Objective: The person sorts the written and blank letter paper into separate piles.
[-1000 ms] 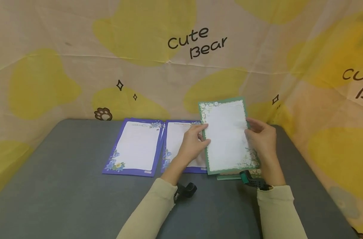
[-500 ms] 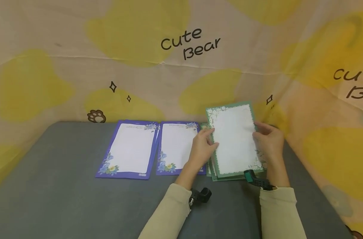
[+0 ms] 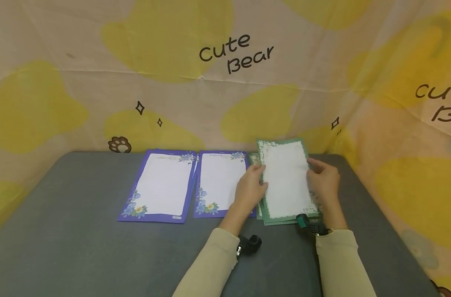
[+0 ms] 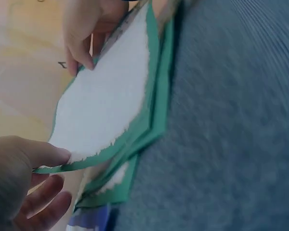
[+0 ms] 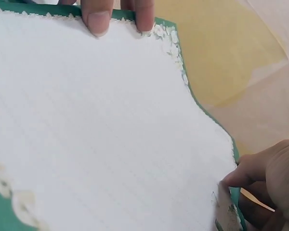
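A green-bordered sheet of letter paper (image 3: 285,181) with white flowers printed round its edge is held over a stack of similar green sheets (image 3: 260,212). My left hand (image 3: 249,187) pinches its left edge between thumb and fingers. On the opposite edge my right hand (image 3: 325,179) pinches it the same way. The left wrist view shows the sheet (image 4: 103,91) bowed between both hands, with the green stack (image 4: 118,185) just under it. In the right wrist view the paper's white middle (image 5: 111,115) fills most of the picture.
Two piles of purple-bordered paper with blue flowers, a left pile (image 3: 160,185) and a middle pile (image 3: 221,181), lie on the grey table (image 3: 81,247). The middle pile borders the green stack. A patterned cloth (image 3: 181,49) hangs behind and at the right.
Both hands have carried the green-bordered sheet rightward off the middle purple pile, then lowered it over the green stack. The purple piles stay in place while the view shifts slightly.
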The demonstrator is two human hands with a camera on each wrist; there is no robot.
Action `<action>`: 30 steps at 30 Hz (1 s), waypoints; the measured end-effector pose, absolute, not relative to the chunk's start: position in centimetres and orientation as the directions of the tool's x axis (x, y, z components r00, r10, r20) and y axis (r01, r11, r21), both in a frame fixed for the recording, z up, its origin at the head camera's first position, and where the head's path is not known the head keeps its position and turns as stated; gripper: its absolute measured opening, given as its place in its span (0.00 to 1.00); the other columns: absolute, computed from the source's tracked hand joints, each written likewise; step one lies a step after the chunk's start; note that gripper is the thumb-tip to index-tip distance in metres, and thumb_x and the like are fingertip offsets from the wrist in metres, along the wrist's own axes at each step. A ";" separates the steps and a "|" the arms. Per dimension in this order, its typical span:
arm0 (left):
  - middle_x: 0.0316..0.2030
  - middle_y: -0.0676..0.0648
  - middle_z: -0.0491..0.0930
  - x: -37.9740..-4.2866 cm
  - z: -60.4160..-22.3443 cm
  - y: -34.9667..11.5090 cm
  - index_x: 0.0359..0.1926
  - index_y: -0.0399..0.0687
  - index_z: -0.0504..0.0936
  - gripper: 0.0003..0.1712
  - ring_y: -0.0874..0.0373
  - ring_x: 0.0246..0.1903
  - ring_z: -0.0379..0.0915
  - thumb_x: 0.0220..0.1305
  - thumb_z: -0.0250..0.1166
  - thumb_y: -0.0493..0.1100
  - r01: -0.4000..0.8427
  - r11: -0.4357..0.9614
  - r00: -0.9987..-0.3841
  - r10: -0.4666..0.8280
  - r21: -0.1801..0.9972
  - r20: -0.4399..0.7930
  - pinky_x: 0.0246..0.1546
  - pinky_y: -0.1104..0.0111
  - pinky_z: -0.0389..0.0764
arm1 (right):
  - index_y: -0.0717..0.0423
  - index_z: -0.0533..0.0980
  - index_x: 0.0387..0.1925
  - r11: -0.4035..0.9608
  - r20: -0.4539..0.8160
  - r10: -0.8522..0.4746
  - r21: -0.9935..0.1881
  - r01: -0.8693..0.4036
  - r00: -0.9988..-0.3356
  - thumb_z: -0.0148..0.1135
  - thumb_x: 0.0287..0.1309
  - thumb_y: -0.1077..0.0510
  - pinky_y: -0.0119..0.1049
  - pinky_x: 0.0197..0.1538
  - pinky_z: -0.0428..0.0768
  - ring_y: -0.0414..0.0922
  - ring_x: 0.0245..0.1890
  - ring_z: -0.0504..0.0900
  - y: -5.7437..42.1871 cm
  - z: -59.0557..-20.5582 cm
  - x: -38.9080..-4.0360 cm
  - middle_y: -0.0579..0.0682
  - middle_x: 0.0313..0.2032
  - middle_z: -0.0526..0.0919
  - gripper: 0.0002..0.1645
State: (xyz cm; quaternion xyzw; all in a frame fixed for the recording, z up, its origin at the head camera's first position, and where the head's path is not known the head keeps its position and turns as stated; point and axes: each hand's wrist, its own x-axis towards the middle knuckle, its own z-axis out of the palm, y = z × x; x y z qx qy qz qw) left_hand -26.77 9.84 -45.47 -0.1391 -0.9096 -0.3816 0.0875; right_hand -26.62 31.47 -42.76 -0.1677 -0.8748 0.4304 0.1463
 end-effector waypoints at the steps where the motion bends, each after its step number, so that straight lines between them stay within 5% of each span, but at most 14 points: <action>1: 0.64 0.44 0.78 -26.8 -45.6 9.8 0.68 0.48 0.76 0.32 0.52 0.53 0.82 0.63 0.71 0.41 0.318 0.695 -0.946 0.186 0.646 0.265 0.52 0.62 0.85 | 0.51 0.79 0.63 0.577 0.115 0.415 -0.801 0.163 -0.903 0.53 0.64 0.61 0.38 0.45 0.75 0.53 0.54 0.78 31.5 -43.1 -26.7 0.61 0.56 0.84 0.26; 9: 0.62 0.46 0.80 -27.1 -46.4 9.5 0.66 0.48 0.78 0.31 0.48 0.62 0.74 0.64 0.71 0.51 0.335 0.797 -0.939 0.239 0.503 0.246 0.62 0.57 0.77 | 0.54 0.78 0.64 0.622 0.131 0.368 -0.771 0.138 -0.921 0.49 0.67 0.61 0.52 0.56 0.78 0.59 0.58 0.78 31.2 -45.5 -27.2 0.63 0.56 0.83 0.26; 15: 0.64 0.44 0.79 -27.0 -46.9 9.4 0.66 0.47 0.78 0.34 0.46 0.66 0.71 0.64 0.69 0.58 0.333 0.834 -0.941 0.263 0.440 0.213 0.67 0.55 0.73 | 0.58 0.79 0.61 0.695 0.198 0.350 -0.710 0.113 -0.916 0.47 0.65 0.63 0.56 0.52 0.79 0.63 0.54 0.81 30.7 -46.7 -27.4 0.66 0.49 0.86 0.26; 21: 0.67 0.39 0.75 -27.2 -47.4 9.4 0.68 0.44 0.75 0.38 0.44 0.69 0.68 0.63 0.70 0.58 0.303 0.825 -0.950 0.224 0.477 0.217 0.72 0.54 0.69 | 0.59 0.80 0.60 0.739 0.254 0.358 -0.665 0.106 -0.899 0.49 0.64 0.63 0.55 0.45 0.80 0.64 0.44 0.83 30.6 -47.1 -27.5 0.66 0.45 0.87 0.25; 30: 0.66 0.44 0.77 -27.5 -48.0 9.3 0.69 0.47 0.73 0.37 0.43 0.71 0.65 0.64 0.69 0.56 0.304 0.763 -0.952 0.212 0.571 0.222 0.75 0.52 0.63 | 0.60 0.81 0.57 0.726 0.253 0.412 -0.671 0.147 -0.875 0.53 0.67 0.55 0.61 0.55 0.78 0.66 0.54 0.82 29.9 -47.0 -27.1 0.65 0.52 0.86 0.22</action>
